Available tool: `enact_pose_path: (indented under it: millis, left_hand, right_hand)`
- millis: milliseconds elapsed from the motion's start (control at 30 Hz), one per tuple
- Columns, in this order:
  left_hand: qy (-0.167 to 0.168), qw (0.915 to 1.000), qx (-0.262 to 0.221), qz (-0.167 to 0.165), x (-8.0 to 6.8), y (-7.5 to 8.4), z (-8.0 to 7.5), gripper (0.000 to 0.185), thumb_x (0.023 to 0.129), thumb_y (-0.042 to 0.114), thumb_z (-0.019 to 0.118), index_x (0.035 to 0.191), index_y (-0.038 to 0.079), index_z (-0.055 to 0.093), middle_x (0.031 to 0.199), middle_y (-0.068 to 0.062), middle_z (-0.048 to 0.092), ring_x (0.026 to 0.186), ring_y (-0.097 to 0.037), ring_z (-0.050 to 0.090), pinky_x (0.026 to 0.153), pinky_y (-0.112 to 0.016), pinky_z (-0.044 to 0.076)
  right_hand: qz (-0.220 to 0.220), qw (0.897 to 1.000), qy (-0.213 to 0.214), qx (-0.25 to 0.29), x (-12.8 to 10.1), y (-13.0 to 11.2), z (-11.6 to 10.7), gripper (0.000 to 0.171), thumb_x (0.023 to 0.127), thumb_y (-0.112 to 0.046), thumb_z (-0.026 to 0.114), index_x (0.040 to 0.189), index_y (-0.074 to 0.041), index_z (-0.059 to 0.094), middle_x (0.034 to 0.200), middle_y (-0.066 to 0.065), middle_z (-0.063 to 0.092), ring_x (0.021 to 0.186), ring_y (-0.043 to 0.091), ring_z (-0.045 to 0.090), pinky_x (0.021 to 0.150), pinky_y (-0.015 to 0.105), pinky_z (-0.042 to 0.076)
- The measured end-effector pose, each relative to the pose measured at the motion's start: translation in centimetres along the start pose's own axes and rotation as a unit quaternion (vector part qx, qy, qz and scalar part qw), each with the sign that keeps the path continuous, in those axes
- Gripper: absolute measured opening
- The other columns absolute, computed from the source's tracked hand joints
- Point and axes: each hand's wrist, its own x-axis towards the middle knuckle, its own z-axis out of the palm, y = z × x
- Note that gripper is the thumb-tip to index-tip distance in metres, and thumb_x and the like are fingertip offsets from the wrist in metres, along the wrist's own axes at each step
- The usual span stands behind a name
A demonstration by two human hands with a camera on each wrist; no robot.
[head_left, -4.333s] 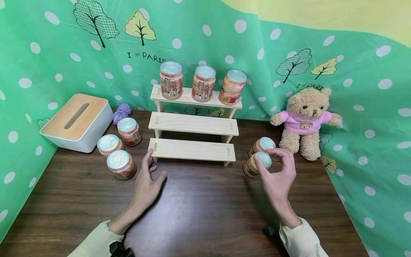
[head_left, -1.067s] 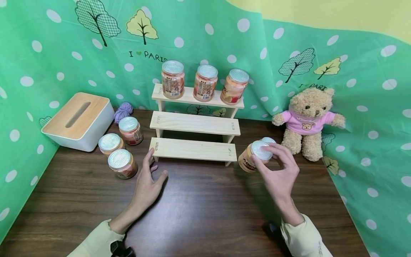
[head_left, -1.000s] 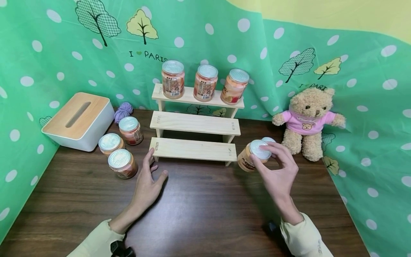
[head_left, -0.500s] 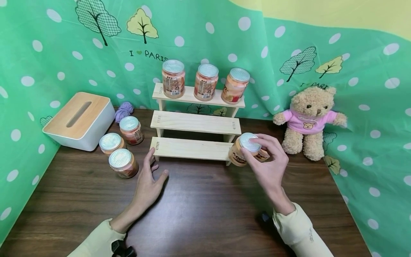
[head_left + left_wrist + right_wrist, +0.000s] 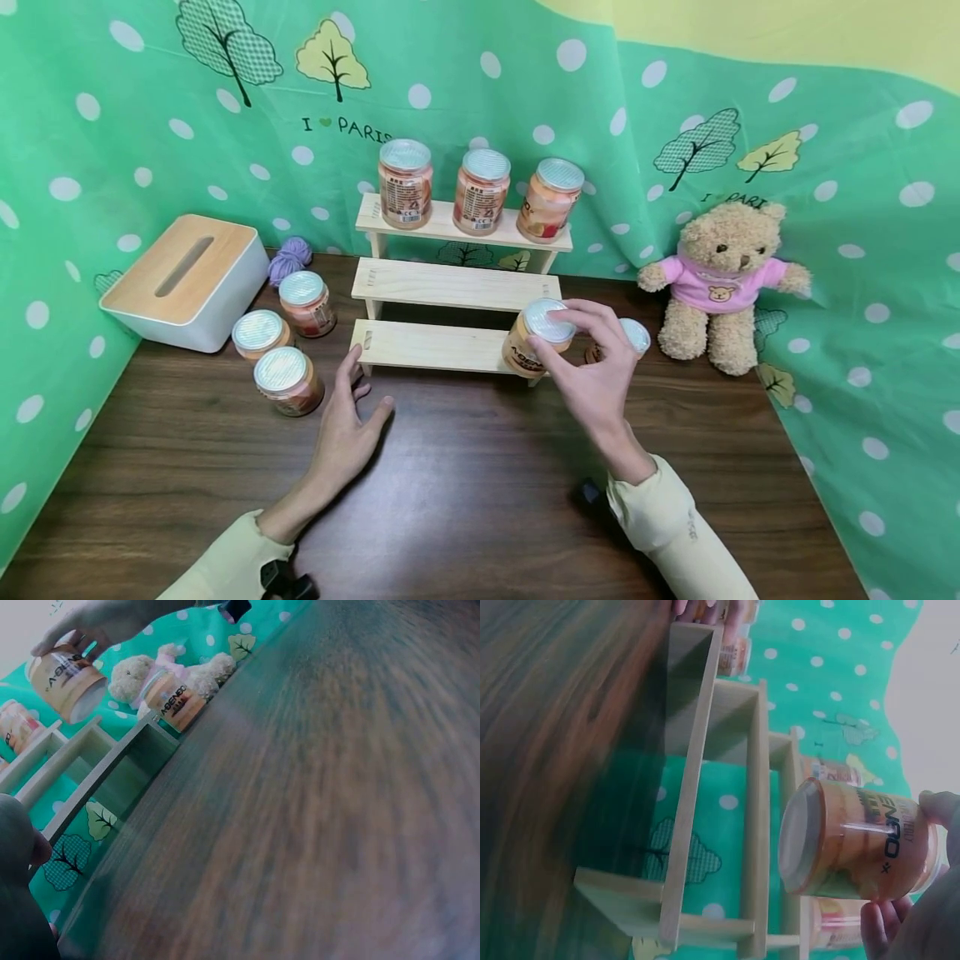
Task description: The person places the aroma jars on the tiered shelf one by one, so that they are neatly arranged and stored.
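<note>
My right hand [image 5: 581, 354] grips an orange jar with a white lid [image 5: 534, 337] by its top, holding it in the air over the right end of the lowest step of a wooden three-step rack [image 5: 450, 287]. In the right wrist view the jar [image 5: 855, 840] hangs clear of the steps. My left hand [image 5: 347, 417] rests flat on the table, fingers spread, its fingertips near the rack's left foot. A second orange jar [image 5: 630, 337] stands on the table just right of the held one. Three jars [image 5: 480, 192] stand on the top step.
Three more jars [image 5: 281, 333] stand on the table left of the rack, by a white tissue box with a wooden lid [image 5: 183, 279] and a purple yarn ball [image 5: 288, 258]. A teddy bear [image 5: 716, 279] sits at the right. Green dotted cloth [image 5: 112, 125] walls the table.
My right hand has lifted the jar off the table beside the other one and carried it left and up over the rack's lowest step. The left hand has stayed put.
</note>
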Motion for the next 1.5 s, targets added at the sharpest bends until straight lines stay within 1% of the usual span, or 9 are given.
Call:
enact_pose_path:
  millis: [33, 200, 400, 633, 733, 900, 1200, 1367, 1500]
  left_hand:
    - [0.001, 1.0, 0.0, 0.003, 0.0, 0.3, 0.0, 0.088, 0.097, -0.001, 0.074, 0.173, 0.007, 0.03, 0.172, -0.025, 0.041, 0.145, -0.045, 0.053, 0.115, -0.04, 0.056]
    - [0.005, 1.0, 0.008, 0.001, 0.0, 0.7, 0.0, 0.089, 0.096, 0.001, 0.075, 0.173, 0.008, 0.031, 0.17, -0.025, 0.043, 0.143, -0.045, 0.055, 0.113, -0.036, 0.057]
    - [-0.003, 0.9999, -0.003, -0.016, -0.1, 1.1, -0.2, 0.089, 0.097, 0.0, 0.075, 0.173, 0.007, 0.03, 0.174, -0.023, 0.039, 0.147, -0.045, 0.053, 0.116, -0.047, 0.055]
    - [0.004, 0.9999, 0.011, 0.001, 0.0, -1.1, 0.2, 0.093, 0.097, 0.002, 0.077, 0.175, 0.02, 0.029, 0.176, -0.013, 0.04, 0.147, -0.037, 0.054, 0.115, -0.018, 0.051]
    - [0.007, 0.9999, 0.009, 0.007, 0.0, -1.5, 0.3, 0.095, 0.098, 0.002, 0.078, 0.175, 0.024, 0.028, 0.176, -0.01, 0.04, 0.148, -0.034, 0.054, 0.115, -0.02, 0.052]
    - [0.009, 0.9999, 0.005, 0.011, 0.0, -1.6, 0.3, 0.093, 0.097, 0.003, 0.077, 0.175, 0.021, 0.029, 0.176, -0.011, 0.04, 0.147, -0.036, 0.054, 0.115, -0.025, 0.054]
    - [0.006, 0.9998, 0.012, 0.015, 0.1, -2.2, 0.4, 0.097, 0.097, 0.0, 0.079, 0.176, 0.025, 0.027, 0.176, -0.011, 0.04, 0.148, -0.032, 0.054, 0.114, -0.014, 0.049]
    - [0.005, 0.9999, 0.01, 0.004, 0.1, -1.8, 0.4, 0.095, 0.097, 0.001, 0.078, 0.175, 0.023, 0.028, 0.175, -0.011, 0.04, 0.148, -0.033, 0.054, 0.114, -0.016, 0.05]
    - [0.007, 0.9999, 0.01, 0.004, 0.0, -0.9, 0.2, 0.092, 0.097, 0.002, 0.077, 0.174, 0.018, 0.03, 0.174, -0.015, 0.041, 0.146, -0.038, 0.055, 0.115, -0.026, 0.054]
  right_hand:
    - [0.001, 1.0, -0.002, 0.002, 0.0, -0.1, 0.2, 0.032, 0.076, 0.004, 0.096, 0.105, 0.001, 0.084, 0.117, 0.02, 0.076, 0.114, 0.021, 0.069, 0.092, 0.021, 0.055]
    - [0.001, 1.0, -0.01, 0.009, 0.3, -0.6, 1.1, 0.032, 0.075, 0.002, 0.097, 0.105, -0.001, 0.085, 0.117, 0.02, 0.076, 0.114, 0.024, 0.069, 0.095, 0.024, 0.054]
    - [-0.003, 1.0, -0.015, 0.017, 0.7, -0.8, 2.0, 0.031, 0.077, -0.002, 0.098, 0.105, -0.001, 0.085, 0.117, 0.019, 0.076, 0.116, 0.026, 0.068, 0.098, 0.027, 0.054]
    - [-0.008, 1.0, -0.022, 0.018, 1.5, -1.2, 3.1, 0.033, 0.078, -0.007, 0.098, 0.107, 0.001, 0.084, 0.119, 0.019, 0.075, 0.117, 0.026, 0.068, 0.093, 0.027, 0.056]
    - [-0.007, 0.999, -0.026, 0.022, 1.8, -1.3, 3.5, 0.032, 0.079, -0.007, 0.097, 0.108, 0.0, 0.084, 0.12, 0.017, 0.075, 0.117, 0.026, 0.068, 0.088, 0.026, 0.057]
    - [-0.006, 0.999, -0.023, 0.022, 2.3, -1.6, 4.3, 0.03, 0.081, -0.011, 0.098, 0.107, -0.002, 0.085, 0.12, 0.016, 0.076, 0.116, 0.026, 0.068, 0.084, 0.029, 0.056]
    - [0.002, 0.999, -0.022, 0.035, 3.0, -1.9, 5.7, 0.03, 0.083, -0.011, 0.098, 0.108, -0.002, 0.085, 0.119, 0.016, 0.077, 0.113, 0.025, 0.068, 0.089, 0.033, 0.053]
    - [0.011, 0.999, -0.026, 0.031, 3.1, -2.0, 6.4, 0.03, 0.084, -0.013, 0.098, 0.109, -0.003, 0.086, 0.12, 0.014, 0.077, 0.112, 0.023, 0.067, 0.088, 0.034, 0.052]
    - [0.012, 0.999, -0.029, 0.033, 3.3, -2.1, 7.1, 0.03, 0.084, -0.014, 0.098, 0.11, -0.003, 0.086, 0.121, 0.014, 0.077, 0.113, 0.023, 0.067, 0.087, 0.041, 0.054]
